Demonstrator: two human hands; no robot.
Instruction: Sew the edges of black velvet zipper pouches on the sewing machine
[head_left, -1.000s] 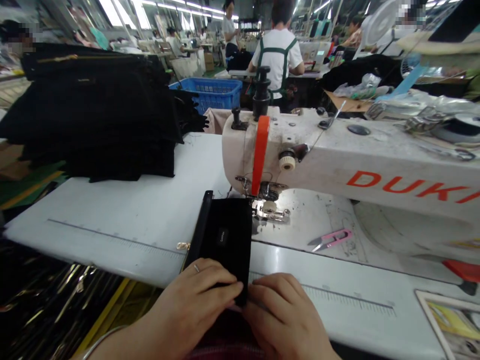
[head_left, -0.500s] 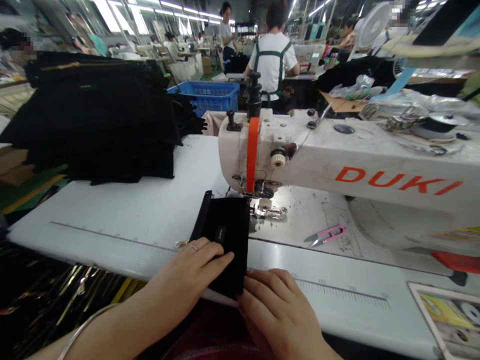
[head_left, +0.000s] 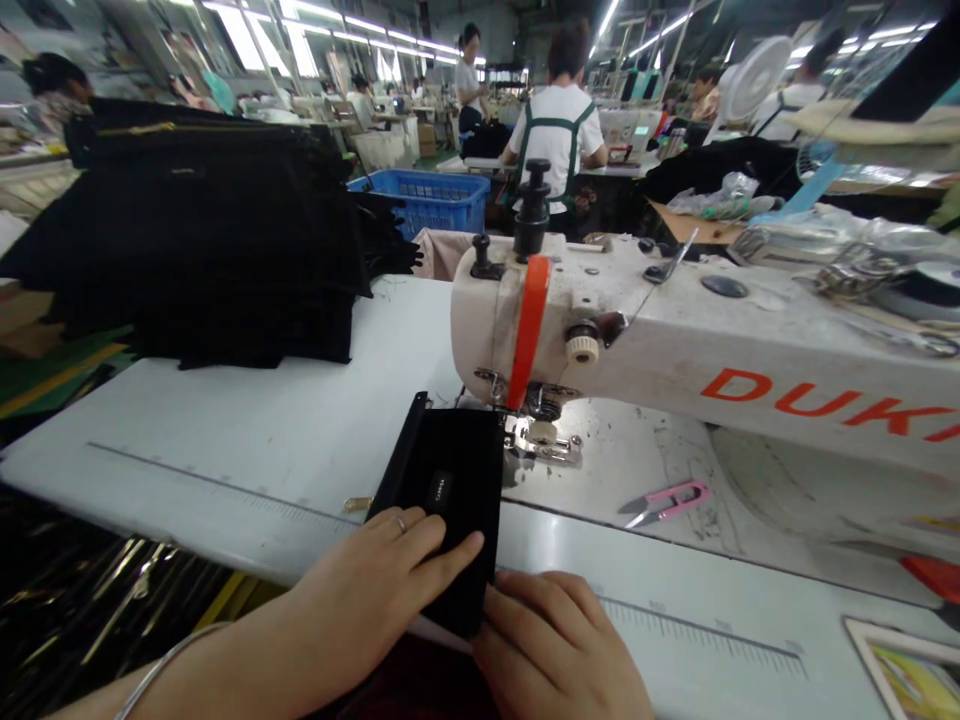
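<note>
A black fabric pouch piece (head_left: 472,470) with a small dark label (head_left: 439,491) lies on the sewing machine's table, its right edge beside the presser foot (head_left: 544,440). A metal zipper pull (head_left: 357,504) sticks out at its left side. My left hand (head_left: 405,560) rests on top of the pouch below the label, index finger stretched out and the other fingers slightly bent. At the pouch's lower right corner, my right hand (head_left: 559,640) has its fingers together on the edge; its thumb is hidden. Pink thread snips (head_left: 667,503) lie right of the presser foot.
The white sewing machine (head_left: 645,340) spans the right side. A tall stack of black fabric pieces (head_left: 225,230) stands at the table's left end. Behind are a blue crate (head_left: 427,200) and a person in a white shirt (head_left: 555,135). Rulers are marked on the white tabletop (head_left: 247,420).
My view has shifted slightly, so the machine sits lower and further right. The pouch stays beside the presser foot, with both hands at nearly the same places on it.
</note>
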